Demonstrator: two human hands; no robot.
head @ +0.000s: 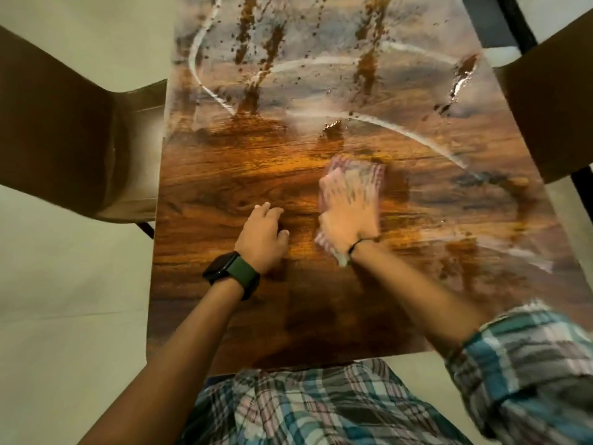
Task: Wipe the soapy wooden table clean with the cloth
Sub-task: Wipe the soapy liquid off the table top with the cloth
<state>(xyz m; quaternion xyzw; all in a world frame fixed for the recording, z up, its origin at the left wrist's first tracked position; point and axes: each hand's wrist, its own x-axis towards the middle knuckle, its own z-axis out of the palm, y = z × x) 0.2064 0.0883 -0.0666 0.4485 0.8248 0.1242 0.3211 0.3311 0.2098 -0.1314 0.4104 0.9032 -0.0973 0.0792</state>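
Our right hand [348,216] lies flat, fingers spread, pressing the striped cloth [353,184] onto the wooden table [224,175] near its middle; our left hand [261,234] rests just beside it, fingers loosely bent, holding nothing; soapy film [321,75] covers the far half.

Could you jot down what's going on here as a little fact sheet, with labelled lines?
surface: wooden table, near part bare and shiny, far part under soap film
cloth: striped, flat on the table, blurred
right hand: pressed flat on the cloth
left hand: rests on the bare wood beside the cloth
left wrist: dark watch
seating: chairs at both sides
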